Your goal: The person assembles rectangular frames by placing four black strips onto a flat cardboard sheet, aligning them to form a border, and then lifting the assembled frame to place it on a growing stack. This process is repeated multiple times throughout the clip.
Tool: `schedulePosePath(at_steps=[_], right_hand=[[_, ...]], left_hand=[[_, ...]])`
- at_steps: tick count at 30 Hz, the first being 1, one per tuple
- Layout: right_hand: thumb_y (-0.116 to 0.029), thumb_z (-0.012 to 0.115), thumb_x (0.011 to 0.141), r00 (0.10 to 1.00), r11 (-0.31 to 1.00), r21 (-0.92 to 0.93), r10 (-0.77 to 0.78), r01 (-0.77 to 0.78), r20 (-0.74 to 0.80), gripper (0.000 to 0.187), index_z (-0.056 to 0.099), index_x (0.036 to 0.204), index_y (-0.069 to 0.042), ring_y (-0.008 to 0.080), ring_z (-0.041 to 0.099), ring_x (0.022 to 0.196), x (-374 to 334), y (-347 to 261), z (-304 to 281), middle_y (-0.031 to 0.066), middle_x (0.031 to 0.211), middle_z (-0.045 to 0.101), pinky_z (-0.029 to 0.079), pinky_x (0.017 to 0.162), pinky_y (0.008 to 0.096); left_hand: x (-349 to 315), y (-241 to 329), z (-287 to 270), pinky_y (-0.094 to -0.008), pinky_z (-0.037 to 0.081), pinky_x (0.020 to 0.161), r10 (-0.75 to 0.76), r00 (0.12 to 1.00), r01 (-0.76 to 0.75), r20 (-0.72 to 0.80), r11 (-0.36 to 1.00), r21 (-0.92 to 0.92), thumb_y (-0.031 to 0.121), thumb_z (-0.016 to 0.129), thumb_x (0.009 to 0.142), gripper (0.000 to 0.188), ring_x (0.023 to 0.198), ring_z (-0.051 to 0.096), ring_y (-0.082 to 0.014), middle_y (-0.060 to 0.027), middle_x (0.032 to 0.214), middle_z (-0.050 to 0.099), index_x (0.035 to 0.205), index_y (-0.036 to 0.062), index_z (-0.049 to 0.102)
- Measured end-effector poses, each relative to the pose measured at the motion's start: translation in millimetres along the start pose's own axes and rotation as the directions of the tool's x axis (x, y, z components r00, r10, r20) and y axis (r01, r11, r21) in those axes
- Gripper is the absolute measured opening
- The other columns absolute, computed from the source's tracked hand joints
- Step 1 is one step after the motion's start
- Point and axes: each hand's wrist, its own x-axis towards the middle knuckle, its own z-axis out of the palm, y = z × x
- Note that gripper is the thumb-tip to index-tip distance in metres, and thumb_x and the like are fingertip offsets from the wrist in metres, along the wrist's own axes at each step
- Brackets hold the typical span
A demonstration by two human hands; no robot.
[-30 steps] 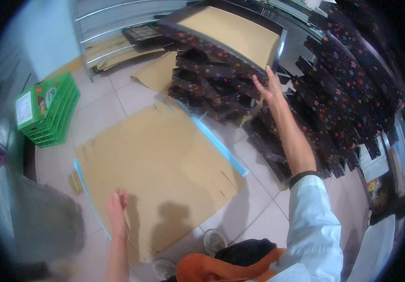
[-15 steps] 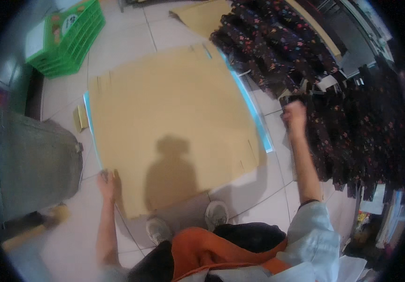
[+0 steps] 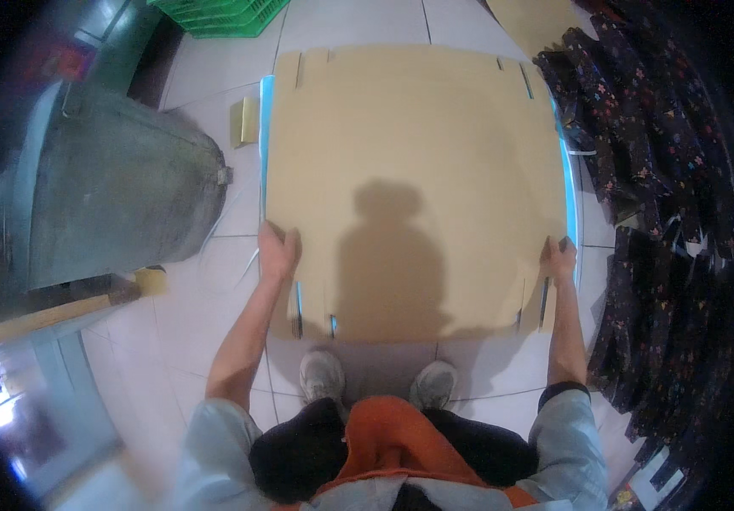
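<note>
A broad, flat sheet of brown cardboard (image 3: 316,153) with slits near its corners lies in front of my feet. Blue and white strips of something beneath it (image 3: 570,196) show along its left and right sides. My left hand (image 3: 278,251) is closed on the cardboard's left edge, toward the near corner, thumb on top. On the opposite side, my right hand (image 3: 560,260) grips the right edge at about the same height. The fingers of both hands are partly hidden under the sheet. My shadow falls across its middle.
Dark floral-patterned pieces (image 3: 639,162) are stacked in rows at the right. A large grey bin (image 3: 129,183) stands at the left, with a small folded cardboard piece (image 3: 246,122) beside it. The green crate (image 3: 222,15) is at the far left. Pale tiles (image 3: 214,315) cover the floor.
My right hand has come left from beside the floral pieces onto the cardboard's right edge. My left hand has moved up the left edge. The view has turned, and the sheet now appears straighter.
</note>
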Motion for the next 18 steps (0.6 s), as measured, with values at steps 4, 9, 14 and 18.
schedulePosePath(at_steps=[4, 9, 14, 18], right_hand=[[-0.022, 0.058, 0.082, 0.96, 0.907, 0.338, 0.191, -0.253, 0.207, 0.021, 0.056, 0.087, -0.002, 0.0121, 0.052, 0.064, -1.3, -22.2, -1.7, 0.0043, 0.072, 0.055, 0.044, 0.058, 0.0258], [-0.023, 0.057, 0.082, 0.894, 0.84, 0.351, 0.303, -0.414, 0.33, 0.024, 0.055, 0.094, -0.003, 0.0128, 0.051, 0.07, -4.6, -55.0, -2.4, 0.0033, 0.08, 0.055, 0.043, 0.06, 0.0268], [-0.024, 0.059, 0.079, 0.925, 0.925, 0.234, 0.222, -0.3, 0.309, 0.033, 0.053, 0.096, 0.005, 0.0151, 0.05, 0.074, -4.4, -41.5, -21.4, 0.0073, 0.084, 0.055, 0.043, 0.065, 0.0293], [-0.023, 0.058, 0.08, 0.919, 0.932, 0.221, 0.204, -0.288, 0.337, 0.027, 0.053, 0.092, 0.0, 0.0136, 0.049, 0.072, -7.5, -60.7, -12.8, 0.0048, 0.08, 0.053, 0.042, 0.063, 0.029]], left_hand=[[8.8, -16.8, -10.0, -0.0436, 0.04, 0.073, -0.15, 0.988, 0.145, 0.04, 0.983, 0.115, 0.026, 0.061, 0.072, 0.038, 0.082, 0.05, -0.0386, -0.0248, 0.087, 0.052, 0.087, -0.0071, 0.05], [19.2, -68.4, -20.3, -0.041, 0.042, 0.066, -0.169, 0.985, 0.17, 0.016, 0.984, -0.054, 0.025, 0.061, 0.072, 0.036, 0.072, 0.052, -0.0327, -0.0201, 0.079, 0.054, 0.085, -0.007, 0.05], [19.9, -21.9, -6.8, -0.0426, 0.041, 0.071, -0.282, 0.956, 0.277, 0.078, 0.958, 0.072, 0.023, 0.058, 0.072, 0.032, 0.079, 0.051, -0.0372, -0.0239, 0.084, 0.054, 0.079, -0.007, 0.05], [11.0, -34.0, -25.2, -0.0406, 0.041, 0.068, -0.186, 0.98, 0.19, -0.071, 0.98, 0.052, 0.023, 0.058, 0.074, 0.031, 0.074, 0.052, -0.0337, -0.0213, 0.079, 0.055, 0.079, -0.0061, 0.051]])
